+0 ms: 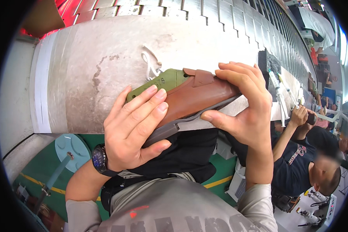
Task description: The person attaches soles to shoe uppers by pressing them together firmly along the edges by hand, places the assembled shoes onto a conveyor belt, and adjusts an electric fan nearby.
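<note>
Grey and worn, the surface [104, 58] runs along a line of slatted conveyor plates [228, 15], with a co-worker [305, 162] seated further down on my right. I have the brown leather shoe upper [193, 94], stretched over a green form [158, 79], raised above the surface edge: my left hand [133, 127] has its grip closed around the heel end and my right hand [243, 104] pinches the front. I judge the grey sole strip [174, 127] only partly seated, so pressing remains.
</note>
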Motion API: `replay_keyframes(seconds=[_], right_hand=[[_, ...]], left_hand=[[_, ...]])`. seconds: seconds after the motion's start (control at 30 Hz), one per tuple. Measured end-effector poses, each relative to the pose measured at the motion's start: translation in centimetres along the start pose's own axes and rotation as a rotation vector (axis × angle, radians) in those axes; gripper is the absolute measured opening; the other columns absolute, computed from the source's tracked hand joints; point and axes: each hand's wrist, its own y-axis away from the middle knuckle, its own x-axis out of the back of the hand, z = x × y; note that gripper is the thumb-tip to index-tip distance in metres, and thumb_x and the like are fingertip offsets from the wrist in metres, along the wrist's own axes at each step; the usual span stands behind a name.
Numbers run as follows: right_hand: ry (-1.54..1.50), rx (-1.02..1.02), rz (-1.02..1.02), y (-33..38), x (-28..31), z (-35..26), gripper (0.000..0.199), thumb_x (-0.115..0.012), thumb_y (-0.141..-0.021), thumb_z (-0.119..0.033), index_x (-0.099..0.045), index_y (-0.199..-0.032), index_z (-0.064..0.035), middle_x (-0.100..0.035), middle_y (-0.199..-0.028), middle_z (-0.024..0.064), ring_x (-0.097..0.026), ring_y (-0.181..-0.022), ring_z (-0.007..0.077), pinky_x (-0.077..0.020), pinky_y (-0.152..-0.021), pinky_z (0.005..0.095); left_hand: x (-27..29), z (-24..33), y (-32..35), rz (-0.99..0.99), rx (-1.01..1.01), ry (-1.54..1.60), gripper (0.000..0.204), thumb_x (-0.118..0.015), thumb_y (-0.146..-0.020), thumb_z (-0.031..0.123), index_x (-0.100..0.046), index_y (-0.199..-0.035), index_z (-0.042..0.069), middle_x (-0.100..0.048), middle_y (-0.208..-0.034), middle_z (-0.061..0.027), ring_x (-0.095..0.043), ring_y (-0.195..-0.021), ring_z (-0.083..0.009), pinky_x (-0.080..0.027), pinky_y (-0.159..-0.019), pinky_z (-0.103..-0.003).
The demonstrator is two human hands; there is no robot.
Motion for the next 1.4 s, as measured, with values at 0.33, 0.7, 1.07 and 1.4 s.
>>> replay_keyframes(seconds=[0.33, 0.7, 1.07, 1.4], right_hand=[[0.206, -0.019, -0.014, -0.9, -0.9, -3.4, 0.092, -0.092, -0.059, -0.069, -0.073, -0.116, 0.0008, -0.076, -0.117, 0.0155, -0.07, -0.116, 0.0363, -0.0413, -0.115, 0.0573], [-0.216, 0.039, -0.336, -1.6, 3.7, 2.5, 0.074, -0.094, -0.076, -0.038, -0.07, -0.136, -0.001, -0.072, -0.133, 0.0186, -0.068, -0.121, 0.0373, -0.053, -0.106, 0.0429], [-0.378, -0.156, -0.6, -5.1, 4.5, 2.7, 0.059, -0.09, -0.084, -0.036, -0.073, -0.126, 0.0004, -0.078, -0.11, 0.0181, -0.075, -0.102, 0.0347, -0.0577, -0.094, 0.0393], [-0.116, -0.11, -0.383, -3.4, 1.6, -0.5, 0.061, -0.079, -0.093, -0.052, -0.068, -0.118, 0.0023, -0.073, -0.094, 0.0179, -0.072, -0.087, 0.0354, -0.0556, -0.081, 0.0419]], left_hand=[[0.3, 0.2, -0.2, -0.011, 0.028, 0.02, 0.058, -0.073, -0.099, 0.045, -0.067, -0.14, 0.003, -0.069, -0.142, -0.0191, -0.067, -0.132, -0.0381, -0.046, -0.11, -0.064], [-0.3, 0.3, -0.3, 0.024, 0.0, -0.01, 0.055, -0.07, -0.102, 0.044, -0.068, -0.134, 0.0, -0.071, -0.136, -0.0221, -0.069, -0.129, -0.0405, -0.047, -0.109, -0.064], [-0.4, 0.3, -0.1, 0.02, 0.018, 0.005, 0.055, -0.068, -0.103, 0.045, -0.069, -0.134, 0.0, -0.072, -0.136, -0.0223, -0.068, -0.13, -0.0403, -0.046, -0.11, -0.066], [4.1, -0.8, -4.3, 0.01, 0.424, 0.497, 0.052, -0.066, -0.108, 0.042, -0.071, -0.132, -0.004, -0.075, -0.132, -0.0169, -0.071, -0.122, -0.0275, -0.05, -0.108, -0.043]])
